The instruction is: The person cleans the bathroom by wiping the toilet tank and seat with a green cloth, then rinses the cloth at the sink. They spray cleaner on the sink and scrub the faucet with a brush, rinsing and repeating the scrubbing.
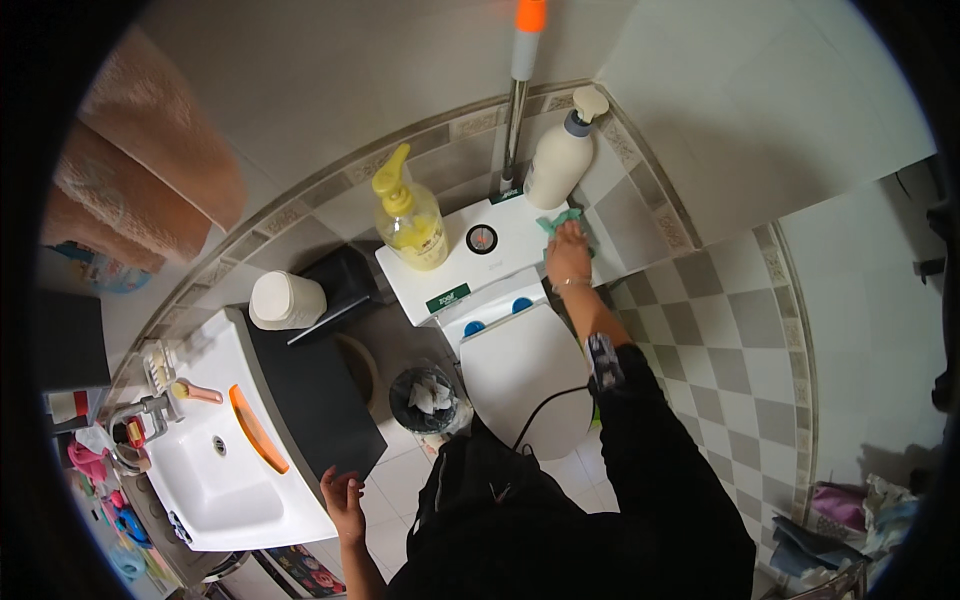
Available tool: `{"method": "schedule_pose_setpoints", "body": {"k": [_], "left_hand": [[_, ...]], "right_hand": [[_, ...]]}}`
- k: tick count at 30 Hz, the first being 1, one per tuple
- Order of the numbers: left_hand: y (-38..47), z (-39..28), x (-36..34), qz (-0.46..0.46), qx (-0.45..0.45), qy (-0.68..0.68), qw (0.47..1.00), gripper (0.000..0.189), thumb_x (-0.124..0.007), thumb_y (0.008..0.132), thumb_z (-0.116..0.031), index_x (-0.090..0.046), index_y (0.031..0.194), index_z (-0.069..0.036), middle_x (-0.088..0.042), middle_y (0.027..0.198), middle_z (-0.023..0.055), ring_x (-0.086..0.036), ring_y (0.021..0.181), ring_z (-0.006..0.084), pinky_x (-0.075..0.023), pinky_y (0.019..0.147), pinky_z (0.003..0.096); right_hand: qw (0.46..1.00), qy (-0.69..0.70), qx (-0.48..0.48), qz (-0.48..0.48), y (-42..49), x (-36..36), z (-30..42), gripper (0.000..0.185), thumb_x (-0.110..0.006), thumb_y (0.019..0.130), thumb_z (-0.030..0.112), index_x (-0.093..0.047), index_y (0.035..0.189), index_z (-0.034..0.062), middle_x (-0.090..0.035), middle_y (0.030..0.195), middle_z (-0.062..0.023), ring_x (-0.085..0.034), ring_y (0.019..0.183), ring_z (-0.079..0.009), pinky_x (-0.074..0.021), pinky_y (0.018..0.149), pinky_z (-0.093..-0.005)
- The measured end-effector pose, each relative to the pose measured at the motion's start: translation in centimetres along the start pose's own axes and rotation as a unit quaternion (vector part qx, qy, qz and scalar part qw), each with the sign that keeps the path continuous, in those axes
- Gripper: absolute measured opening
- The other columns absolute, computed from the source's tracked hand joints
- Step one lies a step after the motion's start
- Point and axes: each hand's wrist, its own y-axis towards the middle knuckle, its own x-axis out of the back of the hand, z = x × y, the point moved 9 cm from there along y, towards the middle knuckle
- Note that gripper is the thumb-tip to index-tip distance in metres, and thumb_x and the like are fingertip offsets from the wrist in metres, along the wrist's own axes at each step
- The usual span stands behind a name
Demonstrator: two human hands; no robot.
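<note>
My right hand (568,259) presses a green cloth (561,222) onto the right end of the white toilet tank lid (517,244). Just behind it a cream pump bottle (556,166) stands on the lid. Towards the lid's left end is a clear pump bottle with a yellow top (414,229); the round flush button (481,239) lies between the two bottles. Below the tank the toilet seat cover (525,367) is down. My left hand (344,501) hangs beside the washbasin's front edge, fingers apart, holding nothing.
A white washbasin (247,499) with a faucet (150,412) and an orange curved piece (256,430) is at left. A lined waste bin (424,401) stands beside the toilet. A white container (287,300) sits near the wall. A metal pole (516,112) rises behind the tank. Peach towels (142,165) hang upper left.
</note>
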Motion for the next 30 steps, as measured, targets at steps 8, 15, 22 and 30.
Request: {"method": "schedule_pose_setpoints", "body": {"k": [8, 15, 22, 30], "left_hand": [[-0.5, -0.4, 0.2, -0.010, -0.003, 0.001, 1.000, 0.044, -0.057, 0.087, -0.020, -0.035, 0.122, -0.006, -0.059, 0.092, 0.0074, -0.055, 0.074, 0.0118, -0.0427, 0.064, 0.0229], [-1.1, 0.0, 0.6, -0.007, 0.001, 0.007, 1.000, 0.045, -0.057, 0.087, -0.020, -0.035, 0.122, -0.004, -0.058, 0.088, 0.0066, -0.054, 0.074, 0.0124, -0.0421, 0.064, 0.0231], [-1.5, -0.1, 1.0, -0.021, -0.008, -0.002, 1.000, 0.045, -0.057, 0.086, -0.018, -0.034, 0.122, -0.004, -0.057, 0.084, 0.0063, -0.054, 0.074, 0.0127, -0.0421, 0.064, 0.0233], [-2.2, -0.6, 1.7, -0.039, -0.018, 0.013, 0.999, 0.045, -0.056, 0.086, -0.017, -0.034, 0.123, -0.003, -0.057, 0.082, 0.0062, -0.054, 0.074, 0.0127, -0.0422, 0.064, 0.0236]], "right_hand": [[0.998, 0.022, -0.014, 0.059, 0.0, -1.2, -0.1, 0.034, -0.047, 0.086, 0.016, -0.050, 0.110, -0.0071, -0.045, 0.123, -0.0196, -0.036, 0.121, -0.0330, -0.0286, 0.102, -0.0380], [0.991, 0.047, -0.011, 0.128, 0.4, -1.9, 0.2, 0.034, -0.050, 0.084, 0.016, -0.050, 0.109, -0.0080, -0.042, 0.123, -0.0216, -0.035, 0.121, -0.0338, -0.0290, 0.102, -0.0377], [0.997, 0.039, -0.029, 0.066, 0.8, -1.0, 0.4, 0.033, -0.047, 0.086, 0.015, -0.048, 0.110, -0.0068, -0.044, 0.119, -0.0187, -0.036, 0.119, -0.0331, -0.0301, 0.101, -0.0362], [0.990, 0.081, -0.051, 0.104, 1.0, -1.1, -1.0, 0.032, -0.045, 0.086, 0.013, -0.047, 0.110, -0.0085, -0.043, 0.121, -0.0211, -0.037, 0.118, -0.0355, -0.0308, 0.101, -0.0367]]}}
